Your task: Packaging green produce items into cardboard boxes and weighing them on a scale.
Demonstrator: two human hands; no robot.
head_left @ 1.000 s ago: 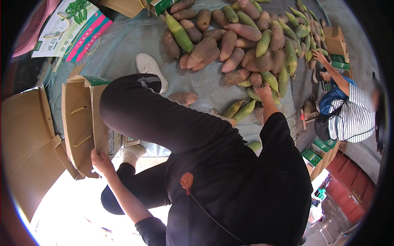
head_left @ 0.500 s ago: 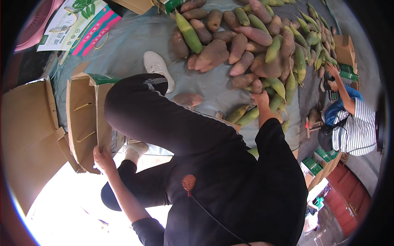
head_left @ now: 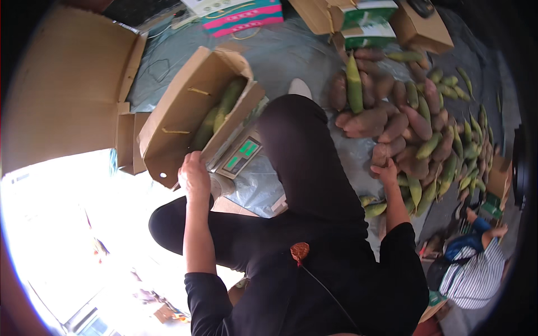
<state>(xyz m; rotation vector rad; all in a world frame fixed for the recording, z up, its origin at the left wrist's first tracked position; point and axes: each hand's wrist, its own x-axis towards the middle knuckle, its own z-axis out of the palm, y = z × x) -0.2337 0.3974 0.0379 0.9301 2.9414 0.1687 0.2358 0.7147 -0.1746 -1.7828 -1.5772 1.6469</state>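
My left hand is closed on the near edge of an open cardboard box, which sits tilted beside my knee. Long green radishes lie inside it. Against the box's right side stands a scale with a lit green display. Out to the right, my right hand is closed around the end of a reddish-brown root vegetable at the near edge of a large pile. The pile mixes reddish-brown roots with green radishes. My palm hides part of the held root.
A large brown carton stands at the left. More open boxes are at the back, near a pink-and-teal package. A plastic sheet covers the floor. At the right, a person in a striped shirt works.
The view has swung left, bringing the box's inside and the scale's display into sight. My left hand stays on the box edge, my right hand at the pile with a reddish-brown root.
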